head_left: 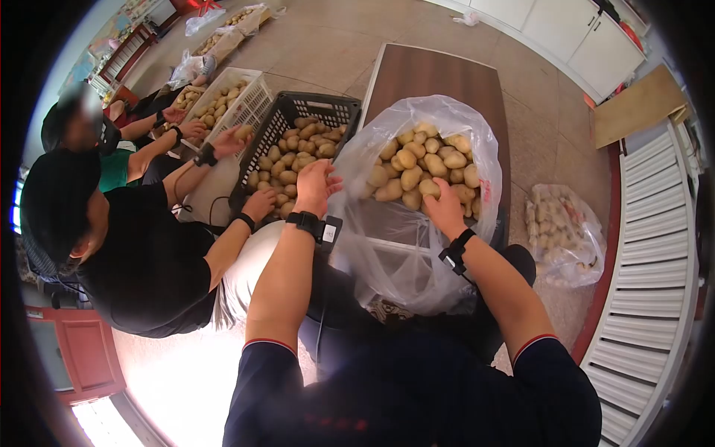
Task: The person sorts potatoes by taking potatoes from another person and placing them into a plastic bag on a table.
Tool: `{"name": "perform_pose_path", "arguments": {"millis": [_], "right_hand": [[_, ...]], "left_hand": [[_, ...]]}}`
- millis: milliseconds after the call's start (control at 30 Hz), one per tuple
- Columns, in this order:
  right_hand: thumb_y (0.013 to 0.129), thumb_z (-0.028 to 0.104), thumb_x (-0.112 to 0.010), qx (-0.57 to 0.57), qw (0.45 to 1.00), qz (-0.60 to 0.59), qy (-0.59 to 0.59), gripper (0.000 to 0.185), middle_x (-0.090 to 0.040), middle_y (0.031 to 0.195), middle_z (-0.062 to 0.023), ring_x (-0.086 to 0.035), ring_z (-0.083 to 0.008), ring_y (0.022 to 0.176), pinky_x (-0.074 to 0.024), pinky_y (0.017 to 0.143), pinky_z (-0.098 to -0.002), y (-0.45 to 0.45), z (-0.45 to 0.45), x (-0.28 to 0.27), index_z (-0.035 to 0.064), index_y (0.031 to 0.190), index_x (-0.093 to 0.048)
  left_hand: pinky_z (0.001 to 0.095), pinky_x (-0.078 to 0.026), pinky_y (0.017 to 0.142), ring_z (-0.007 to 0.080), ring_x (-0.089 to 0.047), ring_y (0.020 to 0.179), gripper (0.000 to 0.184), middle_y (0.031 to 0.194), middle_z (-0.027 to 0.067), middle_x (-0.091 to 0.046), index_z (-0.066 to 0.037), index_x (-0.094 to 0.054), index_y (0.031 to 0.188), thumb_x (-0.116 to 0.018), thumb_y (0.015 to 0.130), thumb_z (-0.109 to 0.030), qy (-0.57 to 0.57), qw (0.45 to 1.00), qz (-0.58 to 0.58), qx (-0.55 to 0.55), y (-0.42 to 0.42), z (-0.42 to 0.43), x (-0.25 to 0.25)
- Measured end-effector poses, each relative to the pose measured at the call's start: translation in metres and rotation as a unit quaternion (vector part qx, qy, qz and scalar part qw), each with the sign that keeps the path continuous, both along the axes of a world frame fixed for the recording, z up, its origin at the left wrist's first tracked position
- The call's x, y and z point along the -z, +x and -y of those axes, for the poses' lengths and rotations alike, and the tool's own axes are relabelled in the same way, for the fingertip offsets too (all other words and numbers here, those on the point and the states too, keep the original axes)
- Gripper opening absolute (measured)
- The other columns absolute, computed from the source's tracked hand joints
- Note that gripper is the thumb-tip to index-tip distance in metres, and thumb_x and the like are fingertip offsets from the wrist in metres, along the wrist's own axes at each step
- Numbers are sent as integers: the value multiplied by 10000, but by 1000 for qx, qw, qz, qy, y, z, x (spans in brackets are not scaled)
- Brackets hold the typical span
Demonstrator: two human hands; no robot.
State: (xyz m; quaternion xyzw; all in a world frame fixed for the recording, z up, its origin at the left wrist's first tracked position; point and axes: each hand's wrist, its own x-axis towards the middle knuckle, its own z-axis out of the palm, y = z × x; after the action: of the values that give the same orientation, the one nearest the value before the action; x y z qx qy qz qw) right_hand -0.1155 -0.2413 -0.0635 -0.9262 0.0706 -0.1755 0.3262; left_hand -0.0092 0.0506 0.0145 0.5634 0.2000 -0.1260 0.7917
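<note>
One potato (pixel 429 188) is grasped in the fingers of the right hand (pixel 445 210), inside the open bag (pixel 488 158), its mouth spread wide, presumably for easy reach. Left of that mouth is the left hand (pixel 317 188), fingers curled; whether they grip anything, I cannot tell. One black crate (pixel 334 109) stands left of the bag, one filled bag (pixel 563 231) right, on the floor (pixel 555 141); potatoes are too many to count.
</note>
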Motion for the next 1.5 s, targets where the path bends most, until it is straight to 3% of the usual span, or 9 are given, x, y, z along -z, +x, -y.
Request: {"name": "perform_pose_path", "arguments": {"millis": [167, 367, 667, 767, 867, 967, 1333, 1433, 1500], "right_hand": [[896, 305, -540, 33, 828, -212, 517, 398, -649, 888, -87, -599, -167, 609, -489, 542, -298, -5, -25, -40, 55, 1205, -554], [957, 477, -510, -45, 767, -262, 584, 411, -626, 767, -37, -561, -117, 559, -448, 485, -259, 2, -56, -72, 85, 1038, -602], [991, 440, -494, -101, 831, -223, 500, 383, -512, 691, 4, -486, -92, 570, -376, 474, -245, 6, -61, -79, 73, 927, -585], [974, 421, -525, -66, 903, -126, 406, 402, -506, 592, -41, -511, -173, 520, -399, 485, -312, 10, -47, -49, 37, 879, -596], [902, 308, -602, 6, 989, 45, 138, 302, -596, 852, -173, -579, -345, 809, -455, 716, -424, 14, -15, -29, 17, 981, -584], [836, 194, -646, 59, 991, 103, -69, 328, -582, 1087, -209, -558, -378, 1005, -443, 863, -465, 8, 15, -44, 21, 1098, -552], [850, 195, -610, 141, 983, -42, -111, 498, -633, 1110, -212, -601, -397, 1022, -471, 869, -492, 12, 43, -57, 49, 1310, -482], [833, 200, -638, 135, 982, -113, -74, 553, -609, 1173, -223, -575, -401, 1093, -457, 916, -477, 13, 44, -60, 48, 1335, -464], [832, 192, -641, 129, 981, -116, -92, 562, -605, 1183, -220, -580, -391, 1088, -462, 909, -471, 10, 47, -55, 50, 1341, -451]], "left_hand": [[324, -518, 642, 225, -631, 793, 317, 1027, 79, -600, -59, -564, 1144, -562, 938, -300, 25, 983, -9, 183, -11, 19, -6], [313, -524, 639, 198, -643, 787, 341, 1006, 68, -628, -57, -578, 1129, -570, 940, -342, 65, 956, -18, 287, -28, 51, -6], [246, -475, 502, 123, -582, 604, 301, 871, 43, -643, -55, -594, 1051, -588, 955, -340, -41, 927, -31, 372, -33, 55, -16], [247, -465, 505, 123, -576, 618, 283, 882, 44, -641, -67, -589, 1033, -595, 951, -337, -38, 943, -40, 328, -33, 51, -23], [260, -465, 512, 139, -577, 638, 279, 893, 47, -640, -70, -581, 1053, -580, 959, -333, -92, 957, 1, 273, -26, 40, -18], [288, -479, 541, 167, -587, 674, 266, 917, 57, -641, -72, -573, 1076, -551, 971, -315, -147, 973, 11, 177, -18, 29, -18], [366, -538, 668, 240, -611, 836, 258, 1031, 79, -652, -70, -569, 1141, -497, 967, -247, -139, 987, 42, -66, 25, -40, 69], [374, -551, 697, 251, -610, 871, 269, 1073, 85, -639, -52, -565, 1156, -480, 976, -232, 478, 784, 394, 34, 33, -65, 110], [384, -558, 706, 258, -602, 894, 264, 1115, 95, -612, -42, -562, 1159, -478, 977, -215, 438, 811, 383, 59, 34, -70, 109]]}}
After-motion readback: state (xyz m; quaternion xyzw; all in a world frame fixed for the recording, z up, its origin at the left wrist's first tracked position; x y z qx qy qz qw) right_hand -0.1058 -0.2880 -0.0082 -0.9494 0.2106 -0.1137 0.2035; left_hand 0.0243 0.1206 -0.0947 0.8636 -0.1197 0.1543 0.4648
